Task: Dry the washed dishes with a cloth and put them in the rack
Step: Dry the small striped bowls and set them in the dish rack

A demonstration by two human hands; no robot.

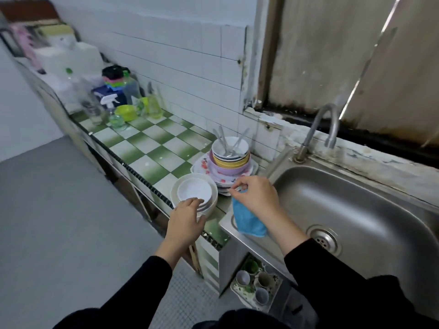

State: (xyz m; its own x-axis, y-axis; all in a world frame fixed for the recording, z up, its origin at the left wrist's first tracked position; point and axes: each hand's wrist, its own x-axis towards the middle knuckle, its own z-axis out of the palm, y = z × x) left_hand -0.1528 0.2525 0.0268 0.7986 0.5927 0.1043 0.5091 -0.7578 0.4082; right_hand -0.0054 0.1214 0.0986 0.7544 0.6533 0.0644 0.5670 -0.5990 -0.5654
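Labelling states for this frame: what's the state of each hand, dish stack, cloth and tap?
left hand, grips rim of white bowls
right hand, pinches blue cloth
blue cloth, hanging over sink corner
white bowls, nested, upright
mixed stack, plates under bowls, spoons in top bowl
tap, no water running

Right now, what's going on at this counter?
A person stands at a tiled counter beside a steel sink. The left hand grips the rim of a stack of white bowls at the counter's edge, while the right hand pinches a blue cloth that hangs over the sink's corner. Behind them sits a second pile of plates and bowls with spoons in the top bowl. Drying seems about to begin.
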